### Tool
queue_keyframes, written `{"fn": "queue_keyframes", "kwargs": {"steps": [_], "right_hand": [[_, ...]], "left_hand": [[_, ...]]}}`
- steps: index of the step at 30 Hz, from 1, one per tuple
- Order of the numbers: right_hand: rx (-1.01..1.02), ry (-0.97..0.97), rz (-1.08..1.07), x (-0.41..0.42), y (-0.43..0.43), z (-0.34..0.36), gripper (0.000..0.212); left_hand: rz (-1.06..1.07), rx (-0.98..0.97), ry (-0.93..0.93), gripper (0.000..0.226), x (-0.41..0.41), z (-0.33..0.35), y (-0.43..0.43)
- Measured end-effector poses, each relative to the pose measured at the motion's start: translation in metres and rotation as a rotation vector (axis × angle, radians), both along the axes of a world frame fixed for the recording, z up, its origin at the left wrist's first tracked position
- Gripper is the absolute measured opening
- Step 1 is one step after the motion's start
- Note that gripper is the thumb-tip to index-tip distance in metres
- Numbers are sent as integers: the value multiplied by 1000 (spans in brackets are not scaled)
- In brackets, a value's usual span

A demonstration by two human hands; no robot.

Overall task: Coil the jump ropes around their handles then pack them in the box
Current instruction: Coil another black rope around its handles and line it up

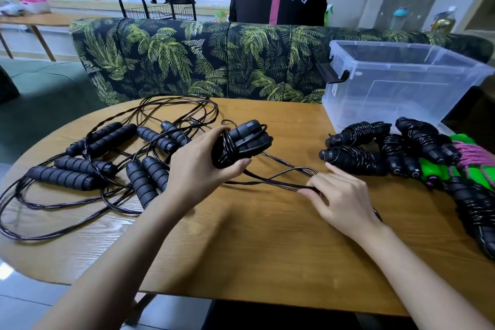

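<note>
Now, left hand curls fingers round 2 handles; right hand pinches their rope.

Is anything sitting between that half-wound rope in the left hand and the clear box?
Yes. A pile of coiled ropes lies on the table before the box, across the straight path from the left hand. The box has no lid, so lifting the half-wound rope over them looks feasible.

One box; two hands
</note>
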State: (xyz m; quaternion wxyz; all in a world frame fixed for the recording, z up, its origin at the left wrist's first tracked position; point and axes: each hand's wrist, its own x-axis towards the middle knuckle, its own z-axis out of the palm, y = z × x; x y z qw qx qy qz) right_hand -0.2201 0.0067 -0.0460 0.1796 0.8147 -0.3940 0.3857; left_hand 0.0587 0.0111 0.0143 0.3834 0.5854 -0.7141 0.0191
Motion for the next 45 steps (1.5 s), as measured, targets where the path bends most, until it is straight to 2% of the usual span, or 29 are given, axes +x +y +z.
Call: {"fn": "queue_keyframes", "kwargs": {"steps": [6, 9, 11, 15, 18, 20, 24, 31, 34, 39, 42, 45], "right_hand": [[622, -280, 129, -3, -18, 38, 25], [766, -302, 170, 1, -32, 63, 31], [860, -241, 141, 7, -41, 77, 33], [881, -46, 2, 31, -59, 104, 33], [756, 42, -41, 55, -53, 128, 33], [651, 97, -60, 67, -36, 137, 32], [500, 140, -59, 76, 0, 129, 33], [555, -68, -60, 64, 38, 97, 41], [605, -121, -27, 62, 40, 79, 44], [773, -233, 57, 61, 33, 63, 29], [852, -344, 115, 68, 28, 63, 24], [863, -495, 111, 76, 23, 65, 5]], "left_hand": [[-68, -45, -13, 76, 8, -4, 0], [-178, -115, -74, 76, 11, -5, 0], [-277, -222, -220, 76, 11, -4, 0], [-350, -337, -596, 83, -9, -1, 8], [-200, -347, -809, 83, -24, -2, 15], [-63, -304, -854, 82, -29, -2, 18], [93, -237, -787, 79, -32, 2, 21], [228, -105, -637, 79, -26, 17, 9], [200, -14, -520, 84, -22, 25, 6], [116, 79, -308, 103, -18, 33, 11], [64, 134, -201, 98, -18, 34, 15], [-41, 156, -106, 87, -19, 33, 18]]}}
